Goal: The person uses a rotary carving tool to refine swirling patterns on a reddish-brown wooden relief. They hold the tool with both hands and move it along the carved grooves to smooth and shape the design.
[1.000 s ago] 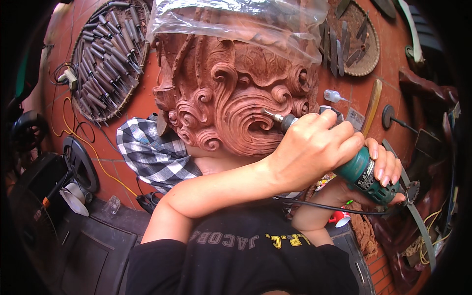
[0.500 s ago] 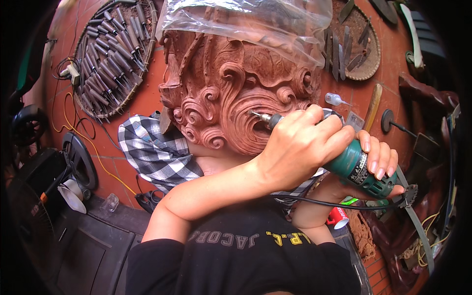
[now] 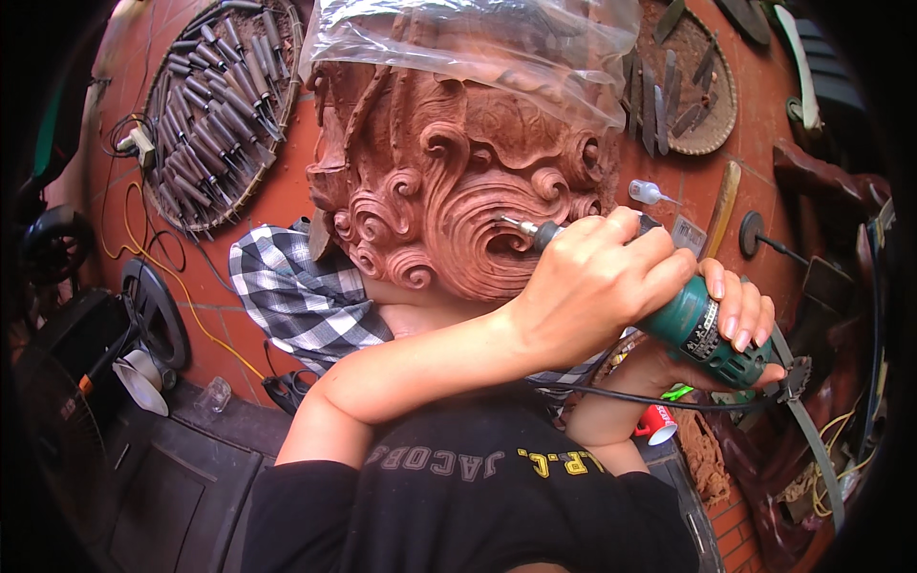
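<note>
Across my body my left arm reaches to the right, and my left hand [image 3: 611, 272] is wrapped round the front of a green die grinder [image 3: 688, 329]. My right hand [image 3: 740, 310] grips the rear of its body from below, fingers over the top. The grinder's metal bit [image 3: 516, 224] points left at the swirling grooves of a reddish-brown wood carving [image 3: 449, 191], close beside a dark hollow; whether its tip touches the wood I cannot tell. Clear plastic sheeting [image 3: 468, 48] covers the carving's far part.
Many wood-handled chisels fill a round basket [image 3: 287, 115] at far left. Another basket [image 3: 731, 115] with flat blades stands at far right. A small bottle [image 3: 646, 192] and a wooden stick [image 3: 723, 205] lie right of the carving. A black cord [image 3: 650, 400] trails from the grinder. A red cup [image 3: 657, 423] lies near my right arm.
The grinder's front and my left hand have shifted slightly right, the bit moving a little along the carved grooves. Both hands keep their hold.
</note>
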Demonstrator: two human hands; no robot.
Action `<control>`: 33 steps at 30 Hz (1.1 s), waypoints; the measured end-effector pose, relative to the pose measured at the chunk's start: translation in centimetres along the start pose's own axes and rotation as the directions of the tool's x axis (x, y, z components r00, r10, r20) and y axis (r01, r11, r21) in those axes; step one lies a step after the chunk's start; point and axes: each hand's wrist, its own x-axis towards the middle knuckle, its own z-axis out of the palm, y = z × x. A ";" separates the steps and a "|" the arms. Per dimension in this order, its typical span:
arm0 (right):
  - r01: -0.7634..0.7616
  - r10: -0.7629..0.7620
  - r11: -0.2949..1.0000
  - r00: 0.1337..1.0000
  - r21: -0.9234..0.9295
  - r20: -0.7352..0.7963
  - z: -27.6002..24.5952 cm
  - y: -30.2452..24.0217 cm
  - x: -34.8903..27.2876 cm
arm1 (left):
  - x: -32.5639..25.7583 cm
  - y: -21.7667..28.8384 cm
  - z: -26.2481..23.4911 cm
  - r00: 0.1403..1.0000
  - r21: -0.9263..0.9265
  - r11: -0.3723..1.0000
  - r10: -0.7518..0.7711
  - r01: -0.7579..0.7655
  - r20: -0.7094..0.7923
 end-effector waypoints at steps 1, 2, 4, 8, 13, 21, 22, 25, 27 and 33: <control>-0.010 0.010 1.000 1.000 0.005 0.004 0.1 0.3 0.0 | -0.1 0.0 -0.2 1.000 0.000 1.000 -0.007 0.007 -0.007; -0.020 0.020 1.000 1.000 0.010 0.009 0.2 0.5 0.0 | -0.1 -0.1 -0.3 1.000 0.006 1.000 -0.013 0.013 -0.006; -0.034 0.034 0.999 0.999 -0.002 0.021 0.2 0.8 0.1 | -0.2 -0.2 -0.7 1.000 0.022 0.999 -0.025 0.025 -0.006; -0.037 0.038 0.999 0.999 -0.006 0.028 0.1 0.9 0.3 | -0.1 -0.3 -0.8 0.999 0.010 0.999 -0.031 0.031 0.009; -0.027 0.027 1.000 1.000 -0.012 0.013 -0.1 0.5 0.3 | 0.0 -0.4 -0.3 1.000 0.005 1.000 -0.015 0.015 -0.002; -0.032 0.032 0.999 0.999 0.002 0.016 0.2 0.3 0.0 | -0.1 -0.1 -0.7 1.000 0.010 1.000 -0.016 0.016 0.017; -0.029 0.029 1.000 1.000 0.007 0.011 0.3 0.7 -0.1 | -0.3 -0.2 -0.7 1.000 0.012 1.000 -0.019 0.019 0.001; -0.026 0.026 1.000 1.000 0.003 0.007 0.2 1.0 -0.1 | -0.3 -0.3 -0.8 1.000 0.007 1.000 -0.026 0.026 0.017; -0.027 0.027 1.000 1.000 -0.001 0.013 0.1 0.9 0.0 | -0.1 -0.4 -0.8 0.999 0.009 1.000 -0.020 0.019 0.029; -0.008 0.008 1.000 1.000 -0.012 0.000 -0.1 0.2 0.0 | 0.2 -0.3 -0.1 1.000 -0.018 1.000 0.002 -0.002 0.026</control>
